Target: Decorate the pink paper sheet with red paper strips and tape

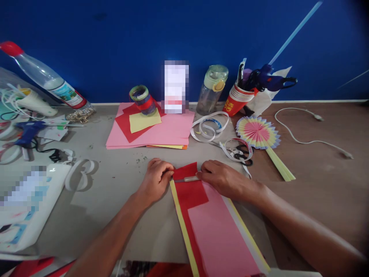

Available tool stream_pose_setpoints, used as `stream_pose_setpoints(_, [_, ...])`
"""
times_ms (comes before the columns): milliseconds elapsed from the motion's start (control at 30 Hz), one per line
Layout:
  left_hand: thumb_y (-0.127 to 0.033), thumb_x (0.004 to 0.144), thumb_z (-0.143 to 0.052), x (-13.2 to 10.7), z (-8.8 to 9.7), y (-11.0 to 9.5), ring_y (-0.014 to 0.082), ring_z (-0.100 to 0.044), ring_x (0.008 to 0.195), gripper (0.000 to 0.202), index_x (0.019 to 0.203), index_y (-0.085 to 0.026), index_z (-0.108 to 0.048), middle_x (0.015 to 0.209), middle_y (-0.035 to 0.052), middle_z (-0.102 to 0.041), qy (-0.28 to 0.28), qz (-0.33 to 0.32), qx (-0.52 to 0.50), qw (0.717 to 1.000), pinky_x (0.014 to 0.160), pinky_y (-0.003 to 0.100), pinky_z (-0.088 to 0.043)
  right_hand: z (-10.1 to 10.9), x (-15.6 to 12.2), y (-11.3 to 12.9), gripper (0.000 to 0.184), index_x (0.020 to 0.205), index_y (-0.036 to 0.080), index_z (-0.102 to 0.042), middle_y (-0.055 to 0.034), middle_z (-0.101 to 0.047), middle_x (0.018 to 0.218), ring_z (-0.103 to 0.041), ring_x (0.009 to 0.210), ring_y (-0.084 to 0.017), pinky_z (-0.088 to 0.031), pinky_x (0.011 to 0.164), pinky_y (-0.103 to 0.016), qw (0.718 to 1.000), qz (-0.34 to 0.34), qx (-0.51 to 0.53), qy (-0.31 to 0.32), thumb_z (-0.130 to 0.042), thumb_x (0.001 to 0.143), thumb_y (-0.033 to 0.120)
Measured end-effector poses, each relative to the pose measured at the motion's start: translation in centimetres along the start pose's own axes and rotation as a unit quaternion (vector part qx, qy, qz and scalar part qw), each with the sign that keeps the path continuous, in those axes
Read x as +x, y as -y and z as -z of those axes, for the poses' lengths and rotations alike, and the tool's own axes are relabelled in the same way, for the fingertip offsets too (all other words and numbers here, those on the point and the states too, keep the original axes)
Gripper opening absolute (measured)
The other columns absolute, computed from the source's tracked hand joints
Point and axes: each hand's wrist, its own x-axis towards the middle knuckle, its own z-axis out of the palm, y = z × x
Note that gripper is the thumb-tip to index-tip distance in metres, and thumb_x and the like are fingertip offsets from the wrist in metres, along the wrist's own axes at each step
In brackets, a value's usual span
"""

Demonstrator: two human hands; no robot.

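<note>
A long stack of red, pink and yellow paper strips (pixel 213 227) lies on the grey table (pixel 115 192), running from the near edge toward the middle. Its far red end is folded over. My left hand (pixel 157 179) has its fingers curled and presses on the left side of that fold. My right hand (pixel 220 177) pinches the right side and holds a thin whitish stick (pixel 188 179) flat across the fold.
A pile of pink, red and yellow sheets (pixel 161 130) with a tape roll (pixel 143 99) lies behind. A folded paper fan (pixel 258 132), scissors (pixel 243 154), paper loops, a red cup of tools (pixel 238 100), bottles, glue guns and a white cable (pixel 311 140) surround the work spot.
</note>
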Motion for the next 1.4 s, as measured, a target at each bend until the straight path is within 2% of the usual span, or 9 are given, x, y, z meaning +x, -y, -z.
stream_pose_setpoints(367, [-0.018,0.086,-0.048,-0.2,0.0,-0.1,0.0174,-0.056,0.075,0.012,0.076,-0.022,-0.053,0.069,-0.0003,-0.061,0.002,-0.001,-0.013,1.0,0.088,0.037,-0.042,-0.1,0.1,0.0,0.026,0.095,0.016,-0.066,-0.0065,-0.054,0.084,-0.048,0.075,-0.017,-0.04,0.072,-0.028,1.0,-0.001,0.005,0.006,-0.042,0.091,0.008])
stream_pose_setpoints(467, [-0.017,0.086,-0.048,-0.2,0.2,-0.1,0.0172,-0.058,0.076,0.012,0.077,-0.023,-0.053,0.073,0.0003,-0.064,0.009,-0.006,-0.024,1.0,0.095,0.04,-0.041,-0.2,0.0,-0.1,0.026,0.095,0.016,-0.066,-0.0066,-0.054,0.084,-0.049,0.074,-0.017,-0.041,0.072,-0.028,1.0,-0.004,0.008,0.006,-0.043,0.09,0.006])
stream_pose_setpoints(600, [-0.016,0.088,-0.047,-0.5,0.4,-0.1,0.0201,-0.061,0.1,0.01,0.084,-0.023,-0.054,0.098,0.0067,-0.071,0.046,-0.034,-0.074,0.996,0.103,0.046,-0.037,-0.5,0.0,-0.1,0.026,0.096,0.016,-0.066,-0.0075,-0.055,0.087,-0.05,0.077,-0.017,-0.042,0.075,-0.029,1.0,-0.007,0.012,0.003,-0.043,0.09,0.006])
stream_pose_setpoints(733, [-0.012,0.086,-0.048,-1.0,0.5,-0.2,0.0216,-0.057,0.114,0.013,0.086,-0.023,-0.055,0.103,0.0074,-0.072,0.071,-0.064,-0.093,0.991,0.102,0.046,-0.04,-0.5,0.0,-0.2,0.025,0.089,0.015,-0.065,-0.0073,-0.055,0.085,-0.05,0.076,-0.017,-0.042,0.073,-0.028,1.0,-0.01,0.028,0.002,-0.042,0.09,0.006])
stream_pose_setpoints(833, [-0.011,0.087,-0.047,-1.1,0.5,-0.3,0.0205,-0.057,0.114,0.014,0.086,-0.023,-0.055,0.104,0.0064,-0.072,0.071,-0.055,-0.098,0.991,0.101,0.043,-0.041,-0.4,0.1,-0.1,0.025,0.085,0.015,-0.065,-0.0071,-0.055,0.084,-0.05,0.076,-0.017,-0.041,0.073,-0.028,1.0,-0.012,0.028,0.008,-0.042,0.09,0.004])
stream_pose_setpoints(967, [-0.013,0.088,-0.046,-1.1,0.4,-0.5,0.0194,-0.059,0.11,0.013,0.084,-0.023,-0.053,0.101,0.0045,-0.072,0.053,-0.023,-0.112,0.992,0.099,0.041,-0.043,-0.2,0.1,0.0,0.025,0.091,0.015,-0.066,-0.0067,-0.055,0.084,-0.05,0.076,-0.017,-0.042,0.073,-0.029,1.0,-0.01,0.016,0.008,-0.042,0.093,0.009])
stream_pose_setpoints(1133, [-0.014,0.086,-0.048,-1.1,0.1,-0.3,0.0203,-0.06,0.106,0.011,0.083,-0.022,-0.055,0.099,0.0054,-0.07,0.039,0.011,-0.1,0.994,0.094,0.039,-0.046,0.3,-0.2,0.0,0.026,0.094,0.014,-0.066,-0.0069,-0.054,0.083,-0.051,0.075,-0.016,-0.043,0.07,-0.027,0.997,-0.015,0.077,-0.012,-0.04,0.095,0.014])
stream_pose_setpoints(1267, [-0.017,0.085,-0.049,-1.0,0.0,-0.2,0.0202,-0.062,0.1,0.009,0.082,-0.022,-0.055,0.1,0.0068,-0.069,0.029,0.023,-0.1,0.994,0.086,0.035,-0.049,1.2,-1.5,-0.7,0.024,0.107,0.016,-0.064,-0.0079,-0.056,0.088,-0.055,0.081,-0.016,-0.045,0.074,-0.028,0.991,-0.033,0.128,-0.031,-0.044,0.094,0.016])
stream_pose_setpoints(1400, [-0.017,0.085,-0.048,-0.9,-0.1,-0.2,0.0198,-0.063,0.099,0.009,0.082,-0.021,-0.055,0.099,0.0067,-0.068,0.032,0.028,-0.106,0.993,0.085,0.034,-0.049,1.4,-2.5,-1.9,0.025,0.109,0.018,-0.065,-0.0079,-0.056,0.09,-0.056,0.079,-0.016,-0.045,0.073,-0.027,0.988,-0.055,0.139,-0.034,-0.045,0.094,0.015])
